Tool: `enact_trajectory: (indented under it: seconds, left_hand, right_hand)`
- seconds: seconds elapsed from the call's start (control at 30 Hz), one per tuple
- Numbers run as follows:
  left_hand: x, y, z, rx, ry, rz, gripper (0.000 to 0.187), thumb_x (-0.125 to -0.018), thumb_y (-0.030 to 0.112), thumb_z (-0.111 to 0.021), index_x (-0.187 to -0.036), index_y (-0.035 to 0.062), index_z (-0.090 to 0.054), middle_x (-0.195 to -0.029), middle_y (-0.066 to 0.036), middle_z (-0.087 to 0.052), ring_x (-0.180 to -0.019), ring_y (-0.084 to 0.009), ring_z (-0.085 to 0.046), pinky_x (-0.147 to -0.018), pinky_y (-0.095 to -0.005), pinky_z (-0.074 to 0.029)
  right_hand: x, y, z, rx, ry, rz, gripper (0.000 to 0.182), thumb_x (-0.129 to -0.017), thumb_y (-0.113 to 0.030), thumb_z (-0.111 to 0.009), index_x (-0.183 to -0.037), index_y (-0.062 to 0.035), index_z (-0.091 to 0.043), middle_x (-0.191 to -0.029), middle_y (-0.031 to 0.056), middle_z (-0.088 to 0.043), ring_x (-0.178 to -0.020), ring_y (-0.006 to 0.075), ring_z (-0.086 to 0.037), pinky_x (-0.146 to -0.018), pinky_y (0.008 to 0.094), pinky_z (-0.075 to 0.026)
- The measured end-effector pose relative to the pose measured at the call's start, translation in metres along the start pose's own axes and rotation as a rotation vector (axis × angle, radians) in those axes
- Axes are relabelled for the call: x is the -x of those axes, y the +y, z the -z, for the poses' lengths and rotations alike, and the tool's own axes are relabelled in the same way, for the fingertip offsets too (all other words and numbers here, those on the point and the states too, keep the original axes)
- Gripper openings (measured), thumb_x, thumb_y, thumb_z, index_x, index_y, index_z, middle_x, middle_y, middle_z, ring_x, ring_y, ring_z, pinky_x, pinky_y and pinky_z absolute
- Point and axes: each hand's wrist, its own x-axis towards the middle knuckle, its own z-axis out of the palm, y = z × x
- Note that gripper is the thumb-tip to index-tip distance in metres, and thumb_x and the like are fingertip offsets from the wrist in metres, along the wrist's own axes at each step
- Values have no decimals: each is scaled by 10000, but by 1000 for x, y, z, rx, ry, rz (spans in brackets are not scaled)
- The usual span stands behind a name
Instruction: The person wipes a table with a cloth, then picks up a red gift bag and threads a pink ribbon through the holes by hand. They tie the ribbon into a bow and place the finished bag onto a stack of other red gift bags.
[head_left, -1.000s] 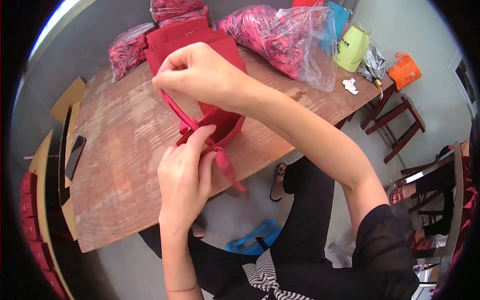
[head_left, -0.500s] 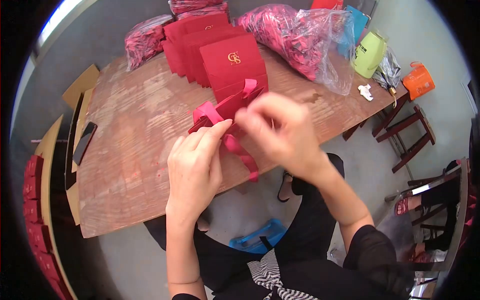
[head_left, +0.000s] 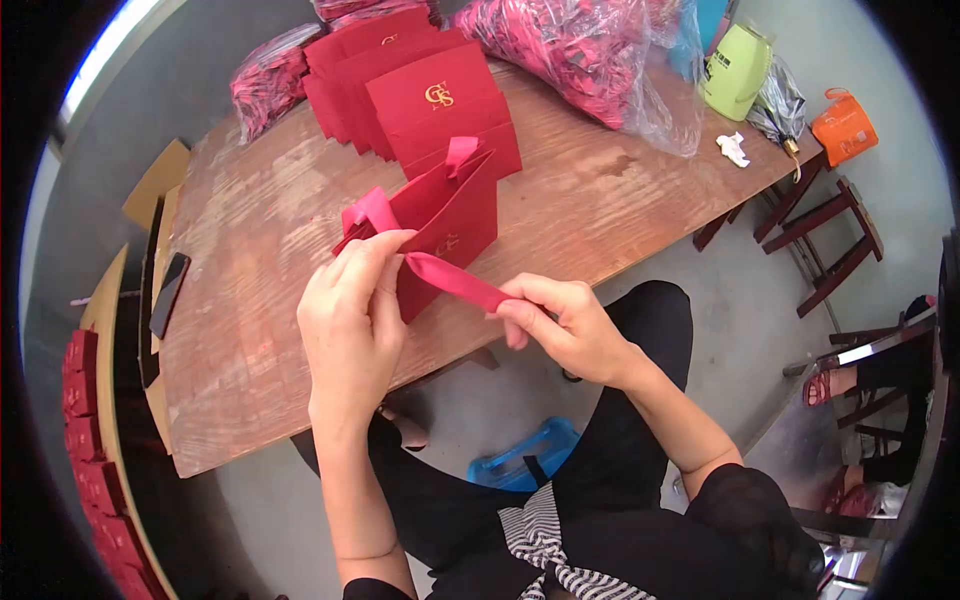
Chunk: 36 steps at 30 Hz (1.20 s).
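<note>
A red paper gift bag (head_left: 465,215) stands open-topped near the table's front edge, gold letters partly showing on its near side. My left hand (head_left: 352,320) pinches the bag's rim where a pink ribbon (head_left: 450,280) comes out. The ribbon's other end is gripped between the thumb and fingers of my right hand (head_left: 565,325), which pulls it taut to the right. Another loop of pink ribbon stands up at the bag's far side. Behind it is a row of red bags (head_left: 435,95) with gold lettering.
Clear plastic sacks of pink ribbon (head_left: 570,50) lie at the back of the wooden table (head_left: 250,330). A phone (head_left: 170,295) rests on the left edge by a cardboard box. At right are a green bottle (head_left: 738,72), crumpled tissue (head_left: 733,150) and an umbrella.
My right hand has moved down and now holds the ribbon end, which hung loose before. The ribbon is stretched between my hands, and more of the bag's near side shows.
</note>
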Motion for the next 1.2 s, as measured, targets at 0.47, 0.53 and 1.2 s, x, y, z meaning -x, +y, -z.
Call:
enact_trajectory:
  seconds: [0.47,0.53,1.2]
  left_hand:
    - [-6,12,1,-98,-11,87,141,-813,79,-645,-952,52,-643,-792,-97,-575,-644,-261,-527,-612,-329,-420]
    - [-7,15,0,-162,1,71,147,-800,95,-667,-940,55,-647,-806,-85,-576,-640,-253,-518,-609,-325,-414]
    - [-48,20,-29,-251,-163,-49,186,-815,32,-590,-989,-32,-568,-780,-218,-617,-735,-381,-599,-662,-435,-446]
  right_hand:
    - [36,6,34,-336,464,54,112,-852,-7,-648,-941,19,-586,-821,34,-620,-729,76,-593,-668,204,-489]
    - [36,9,40,-327,488,60,111,-845,-9,-657,-927,11,-585,-812,28,-614,-716,68,-581,-649,199,-480]
    - [1,-6,43,-1263,157,461,200,-920,-147,-565,-1084,-40,-529,-935,158,-638,-892,251,-640,-923,479,-469]
